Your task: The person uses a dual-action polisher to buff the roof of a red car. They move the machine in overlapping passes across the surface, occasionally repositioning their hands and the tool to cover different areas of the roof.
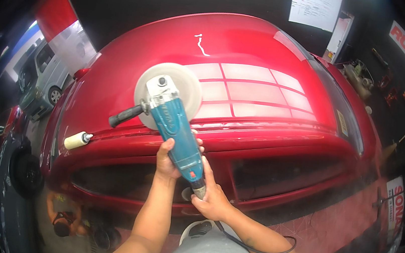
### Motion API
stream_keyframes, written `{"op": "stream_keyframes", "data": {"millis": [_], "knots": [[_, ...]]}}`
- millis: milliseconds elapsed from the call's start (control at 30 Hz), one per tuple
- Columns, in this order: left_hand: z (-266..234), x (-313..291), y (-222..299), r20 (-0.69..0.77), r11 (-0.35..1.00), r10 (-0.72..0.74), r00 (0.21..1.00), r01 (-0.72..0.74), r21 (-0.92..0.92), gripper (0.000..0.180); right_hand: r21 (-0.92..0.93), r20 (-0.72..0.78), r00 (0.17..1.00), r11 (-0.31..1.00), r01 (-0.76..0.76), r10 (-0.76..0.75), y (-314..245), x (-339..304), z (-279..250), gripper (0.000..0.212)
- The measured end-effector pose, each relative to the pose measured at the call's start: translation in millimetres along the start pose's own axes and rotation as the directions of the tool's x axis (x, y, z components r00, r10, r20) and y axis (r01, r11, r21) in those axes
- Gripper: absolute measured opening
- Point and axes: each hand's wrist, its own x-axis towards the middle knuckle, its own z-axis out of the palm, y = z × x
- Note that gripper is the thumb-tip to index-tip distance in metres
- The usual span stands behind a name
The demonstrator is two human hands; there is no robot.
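Observation:
A teal power polisher [178, 129] with a white round pad [187, 85] rests on the glossy red car hood [252, 51]. My left hand [167, 160] grips the middle of the teal body. My right hand [210, 196] holds the rear end where the black cord [258, 247] comes out. The black side handle [125, 115] sticks out to the left with no hand on it. A thin white squiggle of polish [201, 44] lies on the hood beyond the pad.
A small cream bottle [77, 140] lies on the car's left front corner. A grey vehicle [46, 82] stands at far left. Papers [315, 8] hang on the dark back wall, with shelves of items [365, 75] at right. The floor [331, 228] is reddish.

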Motion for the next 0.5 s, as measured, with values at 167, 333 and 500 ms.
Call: {"op": "stream_keyframes", "data": {"millis": [167,333,500], "knots": [[39.7,29.2,-49.8,0.018,0.983,-0.175,0.984,0.173,0.061,0.076,0.042,-0.206,0.978,0.999,-0.033,0.041,18.6,-36.6,-26.5,0.120],[68.1,62.9,-89.7,0.087,0.946,-0.315,0.945,0.305,0.107,0.075,0.144,-0.354,0.932,0.989,-0.030,0.080,26.5,-55.4,-53.5,0.119],[95.7,93.6,-127.5,0.151,0.899,-0.422,0.894,0.390,0.202,0.075,0.309,-0.424,0.893,0.951,-0.017,0.154,34.9,-67.9,-82.8,0.119]]}}
